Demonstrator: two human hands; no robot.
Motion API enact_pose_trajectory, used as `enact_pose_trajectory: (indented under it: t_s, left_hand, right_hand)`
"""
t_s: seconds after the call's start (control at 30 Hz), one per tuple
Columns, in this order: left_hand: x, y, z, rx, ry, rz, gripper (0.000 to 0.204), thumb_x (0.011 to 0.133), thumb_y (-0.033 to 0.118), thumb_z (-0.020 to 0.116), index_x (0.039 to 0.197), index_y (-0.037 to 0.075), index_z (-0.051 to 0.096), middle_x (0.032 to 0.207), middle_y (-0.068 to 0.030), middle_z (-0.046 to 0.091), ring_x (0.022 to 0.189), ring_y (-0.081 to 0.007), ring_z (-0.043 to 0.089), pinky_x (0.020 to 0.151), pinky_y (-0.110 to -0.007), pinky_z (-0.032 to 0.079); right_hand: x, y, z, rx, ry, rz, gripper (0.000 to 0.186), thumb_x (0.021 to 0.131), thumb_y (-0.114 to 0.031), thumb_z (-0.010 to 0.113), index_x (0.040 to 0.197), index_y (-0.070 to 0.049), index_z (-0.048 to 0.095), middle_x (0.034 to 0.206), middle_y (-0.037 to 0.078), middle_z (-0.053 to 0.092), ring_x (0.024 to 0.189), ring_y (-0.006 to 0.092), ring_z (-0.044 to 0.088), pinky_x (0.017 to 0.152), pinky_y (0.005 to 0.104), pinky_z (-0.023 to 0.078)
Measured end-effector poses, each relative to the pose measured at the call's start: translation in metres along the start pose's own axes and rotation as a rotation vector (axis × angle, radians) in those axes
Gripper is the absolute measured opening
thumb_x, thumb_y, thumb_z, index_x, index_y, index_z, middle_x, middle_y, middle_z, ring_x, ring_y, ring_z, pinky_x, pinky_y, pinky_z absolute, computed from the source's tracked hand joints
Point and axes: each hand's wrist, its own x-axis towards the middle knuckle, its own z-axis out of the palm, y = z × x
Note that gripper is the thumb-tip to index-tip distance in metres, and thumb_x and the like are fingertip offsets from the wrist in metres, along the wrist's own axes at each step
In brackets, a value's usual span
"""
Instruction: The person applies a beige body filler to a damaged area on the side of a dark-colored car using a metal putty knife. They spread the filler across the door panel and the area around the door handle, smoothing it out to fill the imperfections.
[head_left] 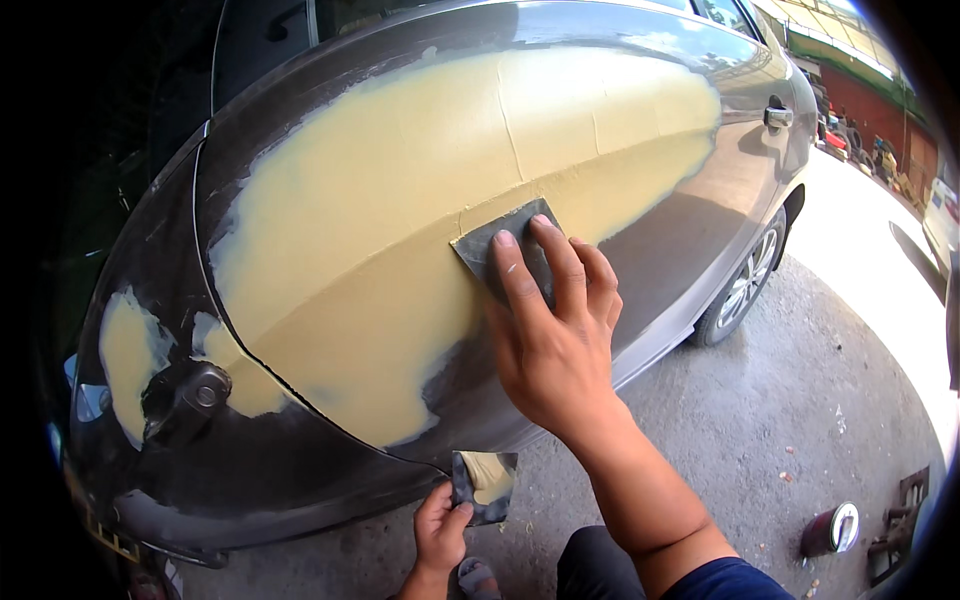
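Note:
My right hand (pixel 555 320) presses a dark, flat putty spreader (pixel 508 255) against a car door, its fingers spread over the spreader's face. The spreader's upper edge lies along a crease in the pale yellow body filler (pixel 390 170), which covers much of the dark grey car door (pixel 660 270). Thin raised ridges run through the filler above it. Low in the view, my left hand (pixel 440 527) pinches a second dark spreader (pixel 487 510) by its side. A dab of yellow filler (pixel 490 474) sits on that spreader's upper part.
More filler (pixel 135 360) surrounds a round dark fitting (pixel 207 390) on the neighbouring panel, across a curved gap. A wheel (pixel 745 285) is at the right. On the concrete floor (pixel 690 430) stand a can (pixel 830 530) and a dark frame-like object (pixel 900 525). Another vehicle (pixel 942 215) shows at the far right.

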Motion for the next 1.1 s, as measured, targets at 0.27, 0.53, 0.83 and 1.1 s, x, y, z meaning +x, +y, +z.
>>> enact_pose_trajectory:
  t_s: [0.27,0.53,0.83,1.1]
  left_hand:
    - [-0.003,-0.008,-0.006,-0.007,0.008,-0.037,0.041,0.085,-0.007,0.048,0.125,-0.01,0.053,0.117,-0.0159,0.065,0.107,-0.0195,0.063,0.098,-0.032,0.045]
    - [-0.002,-0.011,-0.009,0.011,0.005,-0.027,0.042,0.085,-0.007,0.049,0.127,-0.01,0.052,0.119,-0.0147,0.064,0.108,-0.019,0.062,0.098,-0.031,0.044]
    - [-0.002,-0.011,-0.008,0.02,-0.006,-0.035,0.043,0.086,-0.007,0.049,0.128,-0.011,0.051,0.12,-0.0149,0.064,0.11,-0.0185,0.061,0.098,-0.031,0.044]
    - [-0.005,-0.011,-0.007,0.039,-0.016,-0.046,0.04,0.089,-0.006,0.049,0.129,-0.011,0.051,0.119,-0.0127,0.064,0.107,-0.0152,0.06,0.096,-0.027,0.044]
  right_hand:
    - [0.005,-0.006,-0.009,0.018,0.023,0.0,0.061,0.078,-0.006,0.065,0.137,-0.012,0.053,0.145,0.016,0.039,0.125,0.04,0.037,0.106,0.0495,0.029]
    - [0.01,-0.014,-0.003,0.026,0.021,0.01,0.062,0.077,-0.005,0.066,0.138,-0.012,0.053,0.145,0.016,0.039,0.125,0.0397,0.037,0.106,0.0496,0.029]
    - [-0.002,-0.013,-0.002,-0.034,-0.042,-0.027,0.058,0.078,-0.006,0.066,0.135,-0.013,0.055,0.142,0.015,0.042,0.122,0.0401,0.04,0.098,0.0506,0.034]
    - [-0.036,0.0,0.007,-0.043,-0.071,-0.058,0.052,0.08,-0.01,0.063,0.131,-0.013,0.057,0.138,0.014,0.048,0.118,0.0403,0.042,0.092,0.0489,0.033]
